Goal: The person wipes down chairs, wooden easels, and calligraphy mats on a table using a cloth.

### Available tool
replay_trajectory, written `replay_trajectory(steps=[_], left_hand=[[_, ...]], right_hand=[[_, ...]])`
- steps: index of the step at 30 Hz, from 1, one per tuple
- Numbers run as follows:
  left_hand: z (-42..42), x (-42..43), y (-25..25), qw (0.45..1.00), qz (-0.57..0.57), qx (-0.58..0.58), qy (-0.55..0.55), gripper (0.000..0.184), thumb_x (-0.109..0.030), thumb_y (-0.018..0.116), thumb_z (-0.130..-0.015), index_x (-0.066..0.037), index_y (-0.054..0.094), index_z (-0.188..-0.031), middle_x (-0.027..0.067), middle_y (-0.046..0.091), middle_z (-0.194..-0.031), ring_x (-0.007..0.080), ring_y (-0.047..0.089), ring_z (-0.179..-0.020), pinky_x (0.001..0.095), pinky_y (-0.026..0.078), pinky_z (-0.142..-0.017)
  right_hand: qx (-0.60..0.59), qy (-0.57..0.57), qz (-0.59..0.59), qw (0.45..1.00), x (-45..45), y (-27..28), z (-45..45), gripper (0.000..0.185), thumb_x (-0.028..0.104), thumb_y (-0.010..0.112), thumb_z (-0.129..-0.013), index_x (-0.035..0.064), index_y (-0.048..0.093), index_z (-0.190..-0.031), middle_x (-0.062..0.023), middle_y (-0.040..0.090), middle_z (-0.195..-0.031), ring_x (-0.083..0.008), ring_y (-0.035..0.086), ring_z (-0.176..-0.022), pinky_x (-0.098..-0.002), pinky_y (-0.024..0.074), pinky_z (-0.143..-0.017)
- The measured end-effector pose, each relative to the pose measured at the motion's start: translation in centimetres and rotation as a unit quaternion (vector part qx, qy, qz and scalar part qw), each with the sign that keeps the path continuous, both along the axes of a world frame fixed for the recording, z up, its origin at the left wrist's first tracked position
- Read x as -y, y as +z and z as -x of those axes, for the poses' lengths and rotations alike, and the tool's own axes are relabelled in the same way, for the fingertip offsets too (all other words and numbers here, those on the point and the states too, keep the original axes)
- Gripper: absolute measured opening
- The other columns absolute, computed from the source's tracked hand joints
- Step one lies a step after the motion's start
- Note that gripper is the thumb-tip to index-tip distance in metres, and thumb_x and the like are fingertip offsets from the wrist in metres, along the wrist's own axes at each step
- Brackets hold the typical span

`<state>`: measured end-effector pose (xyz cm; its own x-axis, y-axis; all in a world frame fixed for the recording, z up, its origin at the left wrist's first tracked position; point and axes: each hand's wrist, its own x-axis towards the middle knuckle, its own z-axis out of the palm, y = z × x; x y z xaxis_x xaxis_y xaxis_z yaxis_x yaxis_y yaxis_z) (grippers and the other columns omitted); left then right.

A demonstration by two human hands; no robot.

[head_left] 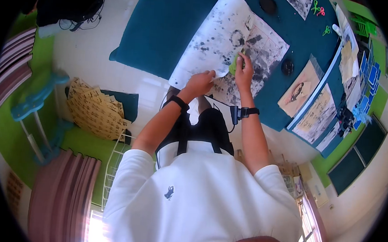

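A large white sheet of paper [211,38] with black ink spots lies curled over on the dark teal table cover. My left hand [200,83] is closed on the sheet's near edge, with the fingertips pinched together. My right hand [244,72] is closed around a small yellow-green thing [233,67], too small to tell whether cloth or paper. That hand is over the sheet's right edge. Beneath and to the right, an ink-blotched paper [266,48] lies flat, partly covered by the curled sheet.
Two dark round dishes [287,67] stand on the table cover [159,31]. Green scissors [315,7] and pink scissors [321,11] lie at the far right. Painted papers [300,88] lie on the right side. Yellow sheets with writing [93,109] are low on the left.
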<state>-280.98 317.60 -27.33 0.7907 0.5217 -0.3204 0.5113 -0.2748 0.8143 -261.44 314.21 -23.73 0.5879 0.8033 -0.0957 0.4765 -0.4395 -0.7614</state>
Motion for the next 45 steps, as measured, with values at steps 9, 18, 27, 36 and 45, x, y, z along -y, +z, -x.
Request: replay_trajectory(steps=[9, 18, 27, 36, 45], left_hand=[[0.1, -4.4, -0.9, 0.991, -0.094, 0.093, 0.016, 0.018, -0.015, 0.063, -0.087, -0.005, 0.067, -0.101, 0.0141, 0.067, -0.102, 0.0337, 0.059, -0.1, 0.0441, 0.046, -0.087], [3.8, -9.4, -3.6, 0.952, -0.206, -0.161, -0.158, 0.067, -0.03, 0.07, -0.085, -0.03, 0.04, -0.144, 0.0059, 0.02, -0.158, 0.036, 0.016, -0.145, 0.0539, 0.022, -0.113], [3.0, -8.4, -2.3, 0.9, -0.253, -0.263, -0.238, 0.115, -0.056, 0.083, -0.057, -0.03, 0.023, -0.151, 0.0063, 0.015, -0.16, 0.0318, 0.01, -0.147, 0.057, 0.015, -0.114], [2.8, -7.7, -2.2, 0.882, -0.265, -0.296, -0.255, 0.123, -0.059, 0.082, -0.058, -0.021, 0.014, -0.153, 0.0116, 0.009, -0.16, 0.0273, 0.009, -0.148, 0.0567, 0.007, -0.115], [3.7, -5.0, 0.3, 0.997, 0.06, 0.042, -0.029, 0.104, -0.011, 0.082, -0.065, -0.011, 0.022, -0.15, 0.022, 0.035, -0.146, 0.0421, 0.042, -0.128, 0.041, 0.045, -0.099]], right_hand=[[0.118, -0.298, 0.111, 0.941, 8.3, -2.6, -9.7, 0.03, 0.032, 0.061, -0.089, 0.0032, 0.068, -0.09, -0.0141, 0.068, -0.096, -0.0317, 0.065, -0.087, -0.0391, 0.0501, -0.075], [0.012, -0.013, 0.105, 0.994, 2.5, -1.0, -0.5, 0.052, 0.038, 0.064, -0.087, 0.0122, 0.049, -0.13, -0.0149, 0.063, -0.107, -0.0297, 0.065, -0.091, -0.0376, 0.0523, -0.077], [0.089, 0.304, 0.231, 0.92, 4.6, -6.5, 11.1, 0.071, 0.02, 0.063, -0.08, 0.0199, 0.036, -0.145, -0.0137, 0.063, -0.102, -0.0334, 0.066, -0.076, -0.044, 0.0548, -0.065], [0.167, 0.257, 0.264, 0.915, 11.1, -5.9, 0.1, 0.04, 0.017, 0.06, -0.081, 0.0143, 0.055, -0.121, -0.0116, 0.064, -0.101, -0.0306, 0.066, -0.082, -0.0434, 0.0544, -0.066], [-0.249, 0.172, 0.029, 0.953, 2.4, -2.0, 8.8, 0.044, 0.023, 0.063, -0.089, 0.0077, 0.047, -0.127, -0.0175, 0.055, -0.12, -0.0315, 0.057, -0.11, -0.0386, 0.0457, -0.093]])
